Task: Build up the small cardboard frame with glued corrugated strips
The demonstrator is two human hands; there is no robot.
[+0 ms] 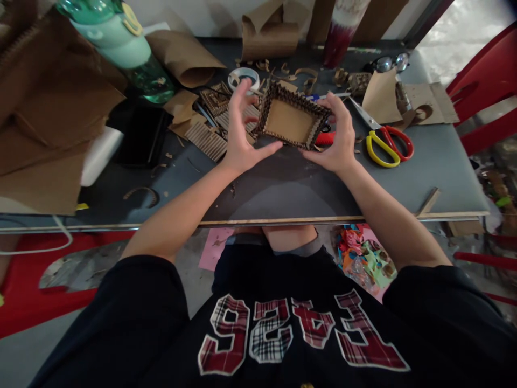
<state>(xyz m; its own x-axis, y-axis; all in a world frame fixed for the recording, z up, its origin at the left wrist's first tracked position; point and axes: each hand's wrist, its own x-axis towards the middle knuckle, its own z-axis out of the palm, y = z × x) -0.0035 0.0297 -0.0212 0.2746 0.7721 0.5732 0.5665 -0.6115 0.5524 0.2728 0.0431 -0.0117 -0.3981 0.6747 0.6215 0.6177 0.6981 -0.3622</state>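
A small rectangular cardboard tray (pixel 291 119) with walls of ridged corrugated strips is held up just above the table, its open top tilted toward me. My left hand (pixel 241 137) grips its left end, thumb along the near edge and index finger raised away. At the right end, my right hand (pixel 340 137) closes round the corner, with the thumb below and fingers on the far side. Part of a red-handled item (pixel 324 138) shows behind the tray near my right hand. Scissors (pixel 388 141) with one yellow and one red handle lie right of that hand.
Corrugated cardboard pieces (pixel 205 141) and a tape roll (pixel 243 79) lie behind my left hand. A green bottle (pixel 133 59) stands at the back left, beside a black box-like item (pixel 144 137). Brown cardboard (pixel 48 118) fills the left. Glasses (pixel 390 63) rest at the back right.
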